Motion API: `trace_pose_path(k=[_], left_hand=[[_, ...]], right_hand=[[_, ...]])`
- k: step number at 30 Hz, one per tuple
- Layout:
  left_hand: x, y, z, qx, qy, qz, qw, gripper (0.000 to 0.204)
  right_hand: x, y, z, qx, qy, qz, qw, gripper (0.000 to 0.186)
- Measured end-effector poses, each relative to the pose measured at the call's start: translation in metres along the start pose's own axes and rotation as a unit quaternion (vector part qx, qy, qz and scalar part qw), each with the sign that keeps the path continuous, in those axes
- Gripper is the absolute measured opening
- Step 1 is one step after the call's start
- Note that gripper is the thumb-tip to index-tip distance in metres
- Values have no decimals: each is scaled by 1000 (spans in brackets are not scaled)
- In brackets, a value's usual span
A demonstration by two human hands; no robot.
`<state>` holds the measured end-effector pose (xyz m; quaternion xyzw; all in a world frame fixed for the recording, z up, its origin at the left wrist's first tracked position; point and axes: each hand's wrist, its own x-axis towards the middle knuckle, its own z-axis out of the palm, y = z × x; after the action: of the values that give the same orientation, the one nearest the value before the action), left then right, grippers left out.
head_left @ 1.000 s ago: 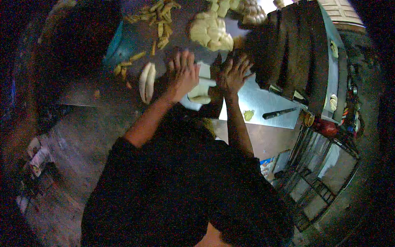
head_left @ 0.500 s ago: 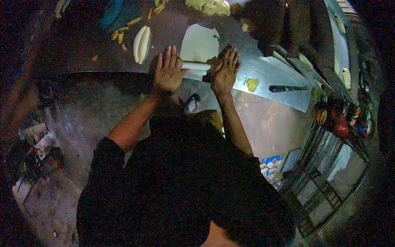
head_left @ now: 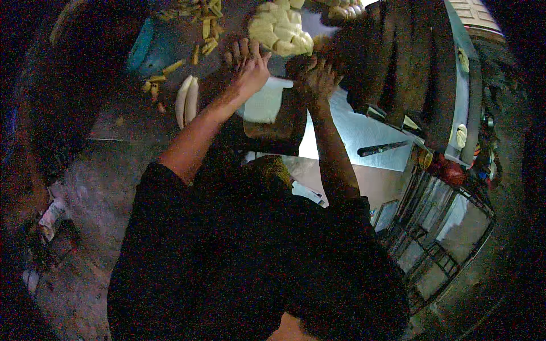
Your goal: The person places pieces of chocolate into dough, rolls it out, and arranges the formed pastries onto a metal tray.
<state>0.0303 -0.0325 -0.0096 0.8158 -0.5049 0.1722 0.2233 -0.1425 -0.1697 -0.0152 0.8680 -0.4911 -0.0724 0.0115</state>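
Note:
My left hand (head_left: 247, 68) rests at the far side of a pale, thinly flattened dough sheet (head_left: 261, 99), its fingers spread and pointing away from me. My right hand (head_left: 323, 77), dim and slightly blurred, is just beyond the sheet's right corner, fingers apart over the dark surface. Whatever lies under either palm is hidden. A pile of cream dough pieces (head_left: 278, 28) sits beyond both hands. Two long pale dough rolls (head_left: 186, 102) lie left of the sheet. A dark-handled tool (head_left: 381, 149) lies on the bright metal sheet (head_left: 364, 128) to the right.
Yellow-brown sticks (head_left: 210, 42) are scattered at the back left beside a teal object (head_left: 142, 51). Dark slats (head_left: 398, 79) and a narrow metal ledge run along the right. A metal rack (head_left: 438, 250) stands on the floor at lower right.
Both hands have moved forward from the near edge to the dough sheet's far end. The pale rod seen between them is now out of sight, as is the yellow lump on the metal.

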Motion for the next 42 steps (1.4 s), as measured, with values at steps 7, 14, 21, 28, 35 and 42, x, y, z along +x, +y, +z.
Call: trace_pose_path(k=[7, 14, 21, 28, 35, 42], left_hand=[[83, -5, -14, -15, 19, -153, 988, 45], [-15, -40, -34, -506, -38, -75, 859, 22], [-85, -23, -130, -314, -192, 175, 913, 35], [-123, -4, -104, -344, -208, 146, 904, 31], [-96, 3, -117, -176, -224, 189, 940, 23], [-84, 35, -121, -51, -140, -11, 989, 35]], right_hand=[[36, -28, -48, 333, 202, 18, 921, 67], [-21, -26, -66, 223, 107, -252, 936, 44], [-13, 65, -33, 287, 75, 31, 954, 30], [-161, -4, -53, 385, 108, -251, 882, 62], [-167, -21, -23, 245, 207, -319, 892, 38], [-139, -27, -68, 440, 98, -84, 889, 29]])
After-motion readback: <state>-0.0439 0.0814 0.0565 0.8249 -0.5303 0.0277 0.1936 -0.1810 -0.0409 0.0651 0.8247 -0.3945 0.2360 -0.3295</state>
